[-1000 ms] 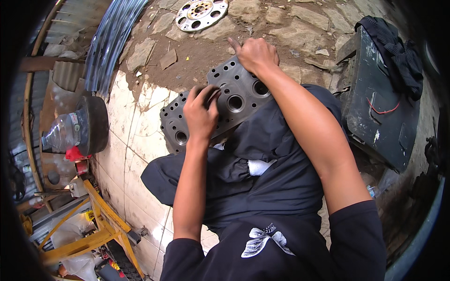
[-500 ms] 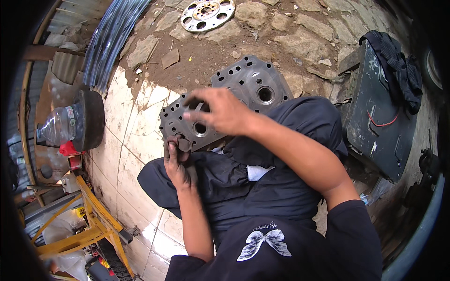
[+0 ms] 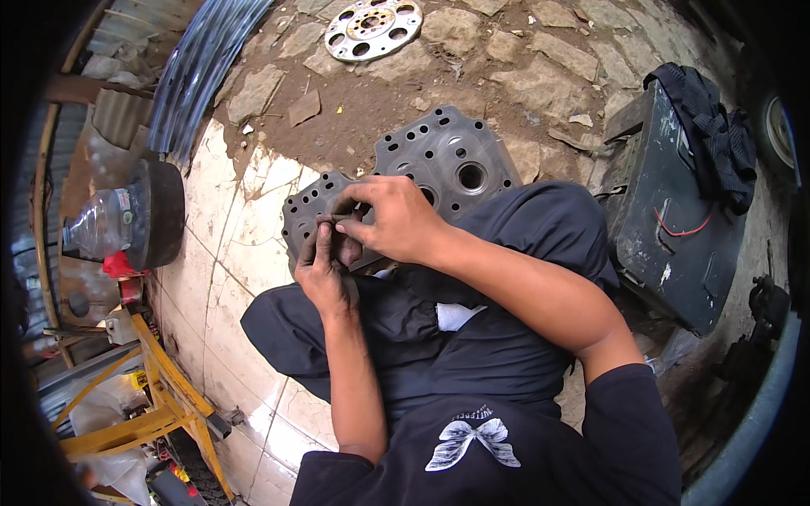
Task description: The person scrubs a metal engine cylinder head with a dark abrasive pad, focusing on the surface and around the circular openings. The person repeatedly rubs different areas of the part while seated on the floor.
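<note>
Over your lap, your left hand (image 3: 325, 268) and right hand (image 3: 395, 221) together pinch a small dark piece (image 3: 335, 220) above the grey cylinder head (image 3: 439, 156).

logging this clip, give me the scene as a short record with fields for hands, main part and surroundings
left hand: left hand cupped at the near edge of the grey cylinder head, fingers around a small dark piece
right hand: right hand pinching that piece from above
main part: cylinder head lies flat across the lap
ground: round perforated metal disc on stones
right side: dark metal box with black cloth
left side: clear plastic bottle, yellow stand
</note>
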